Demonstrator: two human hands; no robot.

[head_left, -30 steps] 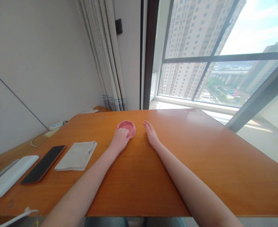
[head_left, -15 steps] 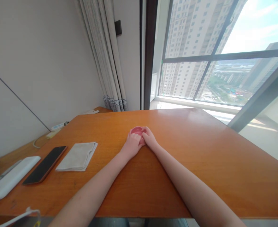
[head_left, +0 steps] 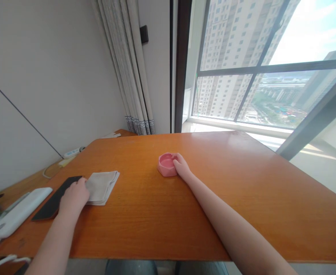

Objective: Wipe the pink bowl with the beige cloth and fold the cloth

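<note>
A small pink hexagonal dish (head_left: 166, 170) with thick walls sits upright on the wooden table. My right hand (head_left: 180, 165) grips its right rim, with the thumb inside the wall and the other fingers mostly out of sight. To the left, my left hand (head_left: 74, 194) is over the left edge of a folded light-grey cloth (head_left: 102, 187), between it and a dark flat phone-like slab (head_left: 49, 208). Its fingers bend downward and the fingertips are hidden, so any hold on the cloth cannot be made out. The cloth lies flat.
A white flat device (head_left: 20, 214) lies at the table's left, with white cables (head_left: 6, 263) by the front edge. A power strip (head_left: 74, 152) sits by the wall. The table (head_left: 213, 160) extends toward a large window; a curtain (head_left: 127, 68) hangs behind.
My left hand has let go of the pink dish and moved left to the cloth's edge. My right hand keeps its grip on the dish, which stays in place.
</note>
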